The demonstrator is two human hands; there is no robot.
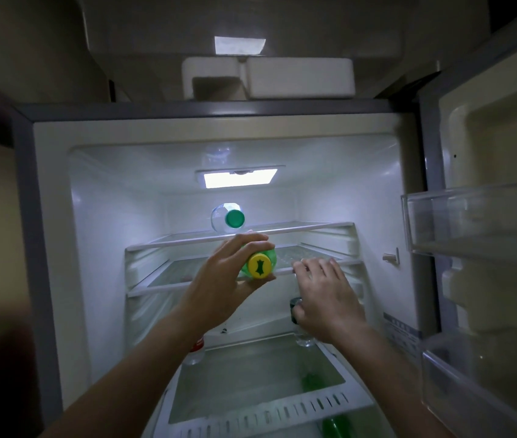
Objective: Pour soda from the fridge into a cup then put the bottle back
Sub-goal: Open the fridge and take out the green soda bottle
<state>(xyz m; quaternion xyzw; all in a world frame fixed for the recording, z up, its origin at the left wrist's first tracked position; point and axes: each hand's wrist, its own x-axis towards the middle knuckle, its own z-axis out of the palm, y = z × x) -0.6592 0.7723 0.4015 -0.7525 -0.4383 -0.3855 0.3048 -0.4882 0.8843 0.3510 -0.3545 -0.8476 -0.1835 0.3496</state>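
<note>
The fridge [51,248] stands open in front of me. My left hand [219,279] grips a green soda bottle [268,252] with a yellow cap just below the neck, its cap end towards me, at the front edge of the middle glass shelf [156,281]. My right hand [326,295] reaches in to the right of it, fingers lying over the middle shelf's front edge. It covers most of a clear bottle with a dark cap [296,306] on the shelf below. I cannot tell whether that hand touches this bottle. No cup is in view.
A clear bottle with a green cap [228,218] lies on the top shelf. A bottle with a red label [195,347] stands low at the left. Another green bottle [336,426] shows in the bottom drawer. The open door with its clear bins [471,216] stands at the right.
</note>
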